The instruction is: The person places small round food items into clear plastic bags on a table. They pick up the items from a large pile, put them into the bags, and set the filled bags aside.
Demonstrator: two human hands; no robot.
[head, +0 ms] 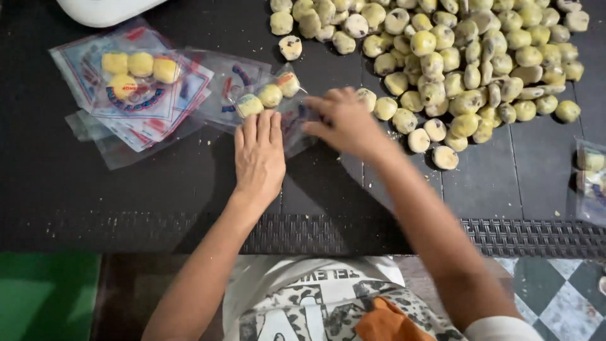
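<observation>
The left hand (259,155) is lying flat, fingers straight, gripping nothing, pressing a clear printed bag (268,104) that is holding three yellow cookies (269,95). The right hand (344,121) is pinching that bag's right edge. Left of this bag, a bag pile (136,88) is carrying four cookies. Right of it, the loose cookie heap (454,57), too many to count, is leaving bare dark table (158,183) nearer the person.

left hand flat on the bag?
Yes, the left hand lies palm-down, fingers on the clear bag that holds three cookies, while the right hand is at its opening.
</observation>
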